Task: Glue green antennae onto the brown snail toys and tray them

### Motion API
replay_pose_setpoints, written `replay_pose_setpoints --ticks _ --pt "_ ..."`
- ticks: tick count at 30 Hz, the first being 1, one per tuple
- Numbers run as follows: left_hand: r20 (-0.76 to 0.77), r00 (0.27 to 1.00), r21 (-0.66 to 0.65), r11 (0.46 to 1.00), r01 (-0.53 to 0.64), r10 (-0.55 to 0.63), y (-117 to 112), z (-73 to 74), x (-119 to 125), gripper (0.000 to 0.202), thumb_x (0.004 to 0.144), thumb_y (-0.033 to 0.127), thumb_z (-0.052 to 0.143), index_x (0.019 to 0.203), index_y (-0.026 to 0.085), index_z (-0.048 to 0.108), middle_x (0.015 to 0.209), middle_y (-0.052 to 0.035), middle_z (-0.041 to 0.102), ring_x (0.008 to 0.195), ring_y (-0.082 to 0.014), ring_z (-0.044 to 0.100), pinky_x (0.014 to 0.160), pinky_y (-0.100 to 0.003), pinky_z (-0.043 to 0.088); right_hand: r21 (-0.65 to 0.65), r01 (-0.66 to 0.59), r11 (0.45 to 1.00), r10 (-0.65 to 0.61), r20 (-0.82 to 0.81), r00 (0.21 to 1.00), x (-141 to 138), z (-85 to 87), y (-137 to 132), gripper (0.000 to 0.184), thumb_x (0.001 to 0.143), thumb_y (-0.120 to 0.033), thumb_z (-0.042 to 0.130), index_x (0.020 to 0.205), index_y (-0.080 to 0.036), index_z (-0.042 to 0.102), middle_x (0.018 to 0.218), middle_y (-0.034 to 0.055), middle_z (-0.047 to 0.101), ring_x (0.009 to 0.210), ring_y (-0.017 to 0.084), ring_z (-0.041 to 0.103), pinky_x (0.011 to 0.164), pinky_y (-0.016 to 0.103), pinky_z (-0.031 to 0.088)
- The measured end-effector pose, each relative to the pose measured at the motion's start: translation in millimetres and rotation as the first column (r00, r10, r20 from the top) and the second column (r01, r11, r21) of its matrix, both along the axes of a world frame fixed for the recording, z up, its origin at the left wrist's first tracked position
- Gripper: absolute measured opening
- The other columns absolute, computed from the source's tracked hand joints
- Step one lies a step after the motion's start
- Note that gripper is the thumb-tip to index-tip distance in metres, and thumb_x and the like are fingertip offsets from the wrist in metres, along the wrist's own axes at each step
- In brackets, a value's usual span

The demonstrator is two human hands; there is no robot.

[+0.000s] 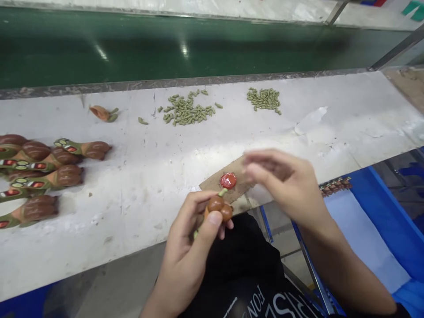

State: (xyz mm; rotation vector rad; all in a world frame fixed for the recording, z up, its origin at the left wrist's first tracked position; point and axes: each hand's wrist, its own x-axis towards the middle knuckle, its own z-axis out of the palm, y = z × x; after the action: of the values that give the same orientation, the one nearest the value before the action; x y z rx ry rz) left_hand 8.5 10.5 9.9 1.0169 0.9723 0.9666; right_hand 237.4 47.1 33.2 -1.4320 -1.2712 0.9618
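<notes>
My left hand (195, 243) is closed around a glossy brown, rounded figurine (216, 204). A short green peg-like piece (223, 192) sticks up from the figurine, and more green shows below the fingers. My right hand (281, 176), slightly blurred, is raised to the right with thumb and fingers apart and nothing visible between them. Between the hands, a small red cap-like dish (228, 180) with a shiny surface sits on a piece of brown cardboard (212, 180) near the table's front edge.
Several brown-and-green figurines (39, 176) lie at the left. Two piles of small green pieces, a larger pile (188, 110) and a smaller pile (264, 98), are farther back. An orange-brown piece (100, 112) lies back left. Blue bin (380, 207) stands below right.
</notes>
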Motion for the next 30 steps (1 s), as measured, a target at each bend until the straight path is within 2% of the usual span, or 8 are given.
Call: replay_pose_setpoints --ticks 2,4,7,15,19,22,26,30 --pt "0.051 0.997 -0.074 0.996 -0.051 0.055 0.7 2.5 -0.4 0.017 0.119 0.050 0.072 0.125 0.035 0.079 0.107 -0.0015 0.082 0.084 -0.0189 0.075 0.067 -0.029 0.056 0.172 0.187 0.967 -0.230 0.283 0.931 27.5 -6.7 33.9 0.021 0.107 -0.034 0.082 0.125 -0.029 0.091 0.124 0.0094 0.089 0.097 0.027 0.083 0.091 0.047 0.074" --pt "0.072 0.994 -0.133 0.988 -0.072 0.082 1.3 4.3 -1.2 0.021 0.118 0.051 0.073 0.120 0.031 0.079 0.106 -0.0032 0.081 0.078 -0.0185 0.072 0.063 -0.029 0.051 0.246 0.308 0.919 -0.393 0.530 0.751 56.3 -18.6 71.4 0.031 0.106 -0.021 0.069 0.131 -0.023 0.086 0.140 0.0152 0.083 0.097 0.028 0.081 0.099 0.052 0.071" --pt "0.069 0.993 -0.188 0.978 -0.086 0.100 1.3 6.4 -2.2 0.027 0.115 0.053 0.077 0.116 0.026 0.078 0.101 -0.0043 0.077 0.073 -0.0175 0.067 0.061 -0.030 0.048 0.216 0.393 0.894 -0.421 0.706 0.570 87.8 -37.2 117.7 0.037 0.101 -0.012 0.060 0.130 -0.014 0.082 0.139 0.0248 0.077 0.113 0.037 0.078 0.119 0.061 0.058" --pt "0.262 0.964 -0.318 0.947 0.039 0.048 3.1 11.9 -7.5 0.036 0.101 0.054 0.092 0.112 0.022 0.080 0.095 -0.0017 0.066 0.064 -0.0083 0.051 0.058 -0.023 0.041 0.113 0.418 0.902 -0.344 0.773 0.533 99.9 -52.4 151.1 0.026 0.095 -0.009 0.057 0.101 -0.017 0.081 0.118 0.0263 0.077 0.115 0.046 0.073 0.116 0.066 0.053" --pt "0.565 0.825 -0.302 0.937 0.179 0.025 8.0 4.1 -14.4 0.035 0.111 0.051 0.078 0.119 0.018 0.087 0.091 -0.0010 0.062 0.054 -0.0031 0.035 0.050 -0.019 0.037 0.098 0.358 0.929 -0.301 0.760 0.575 88.0 -42.5 134.4 0.027 0.092 -0.007 0.059 0.093 -0.019 0.083 0.108 0.0221 0.081 0.110 0.045 0.075 0.113 0.065 0.055" --pt "0.654 0.756 -0.304 0.924 0.230 0.027 12.0 0.2 -19.0 0.036 0.113 0.049 0.077 0.120 0.015 0.089 0.089 -0.0005 0.062 0.052 -0.0009 0.032 0.048 -0.016 0.038 0.153 0.245 0.957 -0.279 0.709 0.648 59.6 -23.7 94.0 0.022 0.098 -0.012 0.068 0.101 -0.022 0.087 0.110 0.0144 0.085 0.094 0.034 0.078 0.104 0.056 0.062" --pt "0.573 0.818 -0.332 0.926 0.183 0.044 14.9 0.1 -18.0 0.031 0.100 0.043 0.097 0.114 0.017 0.087 0.094 0.0005 0.068 0.054 0.0002 0.044 0.051 -0.013 0.045 0.283 -0.161 0.946 -0.004 0.503 0.864 7.1 6.8 20.5 0.017 0.107 -0.014 0.078 0.115 -0.025 0.088 0.105 0.0050 0.087 0.084 0.023 0.080 0.075 0.037 0.066" --pt "0.385 0.919 -0.297 0.954 0.038 0.084 14.7 1.5 -7.2 0.027 0.099 0.032 0.101 0.109 0.019 0.079 0.107 -0.0003 0.077 0.060 0.0002 0.059 0.057 -0.011 0.052 0.315 -0.401 0.860 0.273 0.379 0.884 -24.3 19.6 -24.5 0.024 0.112 -0.003 0.072 0.119 -0.023 0.081 0.112 0.0017 0.088 0.106 0.017 0.084 0.092 0.028 0.069"
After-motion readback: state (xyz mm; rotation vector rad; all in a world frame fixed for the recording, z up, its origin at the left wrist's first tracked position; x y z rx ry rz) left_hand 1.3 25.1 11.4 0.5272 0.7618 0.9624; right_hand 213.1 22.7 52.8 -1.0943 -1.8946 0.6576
